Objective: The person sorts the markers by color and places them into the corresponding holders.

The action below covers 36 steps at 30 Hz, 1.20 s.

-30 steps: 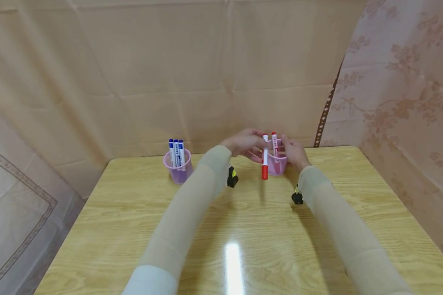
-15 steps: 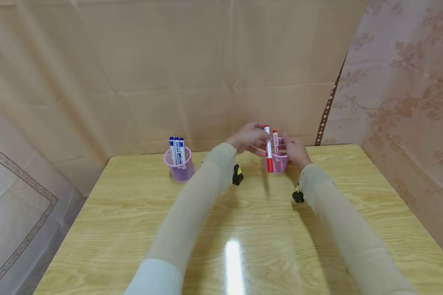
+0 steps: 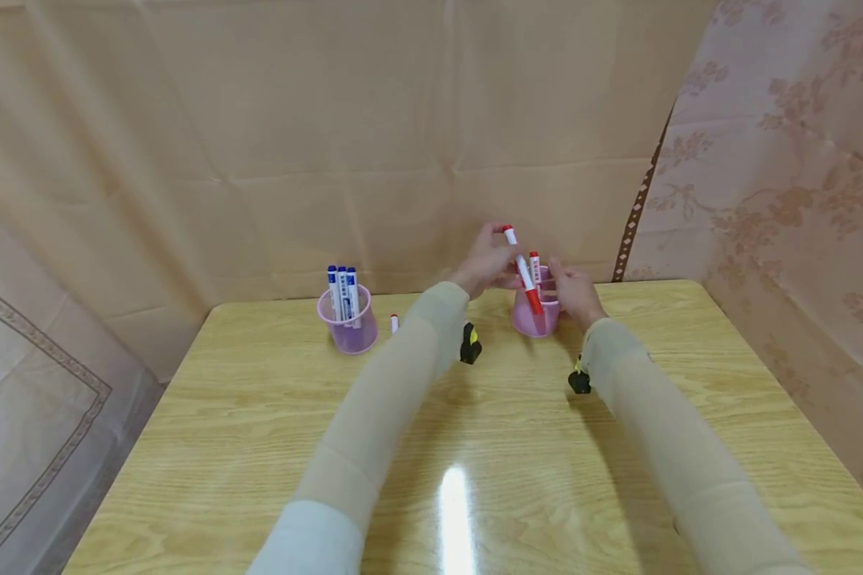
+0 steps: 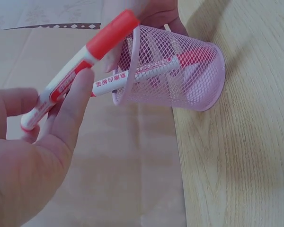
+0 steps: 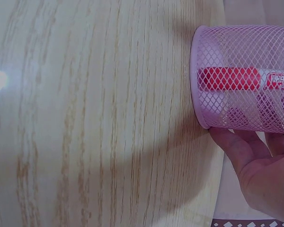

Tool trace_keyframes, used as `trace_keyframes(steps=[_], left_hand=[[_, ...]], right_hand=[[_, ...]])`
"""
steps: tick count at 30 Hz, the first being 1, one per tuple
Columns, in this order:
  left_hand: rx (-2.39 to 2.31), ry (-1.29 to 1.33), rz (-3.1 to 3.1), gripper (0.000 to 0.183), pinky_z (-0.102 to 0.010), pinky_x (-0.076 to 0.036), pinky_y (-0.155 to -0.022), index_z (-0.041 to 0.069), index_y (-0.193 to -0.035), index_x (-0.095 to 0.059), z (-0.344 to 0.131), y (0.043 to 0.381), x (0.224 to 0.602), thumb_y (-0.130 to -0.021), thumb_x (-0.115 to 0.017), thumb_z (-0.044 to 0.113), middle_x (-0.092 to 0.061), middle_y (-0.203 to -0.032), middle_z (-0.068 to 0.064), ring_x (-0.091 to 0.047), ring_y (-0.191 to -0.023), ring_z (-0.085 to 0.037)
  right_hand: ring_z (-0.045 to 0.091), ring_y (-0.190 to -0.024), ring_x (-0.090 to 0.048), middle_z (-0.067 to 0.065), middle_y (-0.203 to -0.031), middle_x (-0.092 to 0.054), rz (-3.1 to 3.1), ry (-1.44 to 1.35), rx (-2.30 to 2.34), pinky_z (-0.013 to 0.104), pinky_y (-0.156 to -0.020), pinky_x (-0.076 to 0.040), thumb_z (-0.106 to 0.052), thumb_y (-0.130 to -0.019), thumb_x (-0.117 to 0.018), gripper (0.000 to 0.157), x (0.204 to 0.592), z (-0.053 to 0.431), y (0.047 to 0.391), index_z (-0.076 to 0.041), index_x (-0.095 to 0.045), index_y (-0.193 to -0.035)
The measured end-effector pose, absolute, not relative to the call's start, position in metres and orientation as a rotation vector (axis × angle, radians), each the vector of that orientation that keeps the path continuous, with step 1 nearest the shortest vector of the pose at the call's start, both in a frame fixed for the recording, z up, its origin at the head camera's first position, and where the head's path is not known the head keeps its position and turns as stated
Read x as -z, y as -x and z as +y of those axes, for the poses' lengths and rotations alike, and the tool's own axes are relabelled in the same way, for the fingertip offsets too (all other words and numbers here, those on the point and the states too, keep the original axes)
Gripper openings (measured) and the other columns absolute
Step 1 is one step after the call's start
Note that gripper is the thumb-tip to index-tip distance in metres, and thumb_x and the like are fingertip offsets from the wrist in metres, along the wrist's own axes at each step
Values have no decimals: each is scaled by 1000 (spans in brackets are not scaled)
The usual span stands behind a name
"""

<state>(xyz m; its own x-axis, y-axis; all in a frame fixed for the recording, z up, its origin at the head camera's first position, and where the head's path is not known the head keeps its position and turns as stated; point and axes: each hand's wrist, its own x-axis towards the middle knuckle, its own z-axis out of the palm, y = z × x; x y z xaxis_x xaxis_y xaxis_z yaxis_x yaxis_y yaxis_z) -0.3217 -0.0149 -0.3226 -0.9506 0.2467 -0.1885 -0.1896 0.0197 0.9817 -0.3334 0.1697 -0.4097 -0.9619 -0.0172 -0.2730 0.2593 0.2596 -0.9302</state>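
Note:
My left hand (image 3: 487, 259) pinches a red whiteboard marker (image 4: 66, 78) between thumb and fingers. It is tilted, its red cap lower and just at the rim of a pink mesh pen cup (image 3: 530, 321). A second red marker (image 4: 132, 75) stands inside that cup with its cap at the bottom. On the cup's far right side my right hand (image 3: 578, 297) holds the cup, its fingers wrapped behind the mesh (image 5: 246, 99). In the right wrist view, the thumb side of that hand is partly out of sight.
Another pink mesh cup (image 3: 352, 339) with several blue-capped markers (image 3: 343, 295) stands to the left. The end of one more red marker (image 3: 394, 323) shows beside the left sleeve, which hides the rest. Behind the wooden table (image 3: 259, 447) hangs a beige cloth (image 3: 295, 160).
My left hand has risen and shifted slightly right, tilting the marker so that its cap comes over the cup. A red marker end has come into view beside the left sleeve. The right hand stays put.

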Motion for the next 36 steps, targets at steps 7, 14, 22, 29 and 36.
trace_keyframes(steps=[7,14,22,29,36], left_hand=[[-2192,-18,1992,53,-53,-58,-85,13,-150,-27,-12,324,320,-104,-52,3,-55,-120,-20,-61,-84,-27],[-2248,-26,2050,49,-58,-55,-89,12,-148,-28,-11,325,321,-105,-51,5,-53,-133,-23,-60,-77,-21],[-2281,-36,2056,37,-58,-56,-87,14,-141,-34,-11,321,324,-108,-50,14,-54,-101,-11,-59,-78,-25],[-2272,-33,2061,32,-56,-56,-88,16,-138,-38,-10,320,328,-109,-49,20,-52,-100,-8,-60,-81,-24],[-2234,-17,2102,27,-49,-60,-77,15,-134,-42,-9,319,335,-109,-50,20,-54,-98,-7,-60,-79,-26]], right_hand=[[39,-134,-49,22,-148,-49,2328,-218,1761,51,-105,-45,-62,-105,-31,77,410,169,333,-1,-43,-151],[39,-132,-51,23,-147,-49,2323,-220,1780,49,-107,-44,-59,-106,-33,74,411,170,334,0,-44,-149],[37,-132,-51,20,-148,-49,2324,-249,1749,49,-103,-47,-62,-105,-32,75,411,170,334,-3,-46,-149],[37,-128,-54,22,-146,-50,2295,-236,1804,47,-102,-48,-60,-105,-33,74,412,169,334,-1,-46,-148],[37,-128,-54,22,-146,-51,2316,-224,1793,44,-101,-49,-60,-105,-32,75,413,169,333,-1,-46,-148]])
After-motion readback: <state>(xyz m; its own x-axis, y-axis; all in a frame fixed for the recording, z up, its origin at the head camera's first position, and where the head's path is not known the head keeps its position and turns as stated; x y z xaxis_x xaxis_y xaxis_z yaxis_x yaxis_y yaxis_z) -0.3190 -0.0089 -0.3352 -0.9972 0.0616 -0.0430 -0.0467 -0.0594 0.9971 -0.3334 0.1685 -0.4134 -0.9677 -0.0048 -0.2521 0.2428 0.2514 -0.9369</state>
